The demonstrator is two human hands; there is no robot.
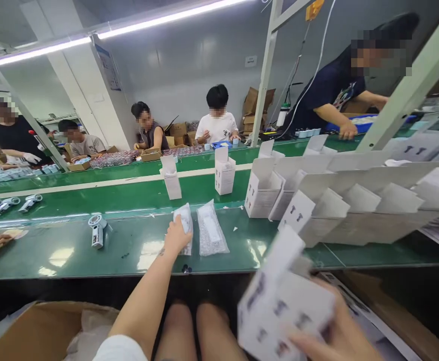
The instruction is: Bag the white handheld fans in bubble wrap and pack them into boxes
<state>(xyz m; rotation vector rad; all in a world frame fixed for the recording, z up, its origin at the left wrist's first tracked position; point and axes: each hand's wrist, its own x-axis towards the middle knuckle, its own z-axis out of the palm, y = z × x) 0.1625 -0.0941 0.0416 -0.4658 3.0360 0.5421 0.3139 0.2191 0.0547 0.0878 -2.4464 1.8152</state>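
Across a glossy green workbench (129, 255), open-topped white cardboard boxes (370, 220) crowd the right

Their raised flaps block the view behind, and their contents are hidden. Below the bench at left, a brown cardboard carton (35, 328) holds crumpled translucent plastic sheeting (87, 328). Nearest the camera, a blurred white printed box (279, 313) is grasped in the right hand (332, 323), flap up, covering part of the bench's front edge; its inside cannot be made out. Two upright white cartons (225, 175) stand apart farther back. A clear bubble-wrap packet (184, 210) lies under the left hand (178, 235), whose bent fingers touch it; whether they grip, I cannot tell. Just right lies a second bubble-wrap packet (212, 230), a pale object inside. Well left rests a silver round-headed device (97, 233). Tiny white scraps (235, 229) dot the bench.
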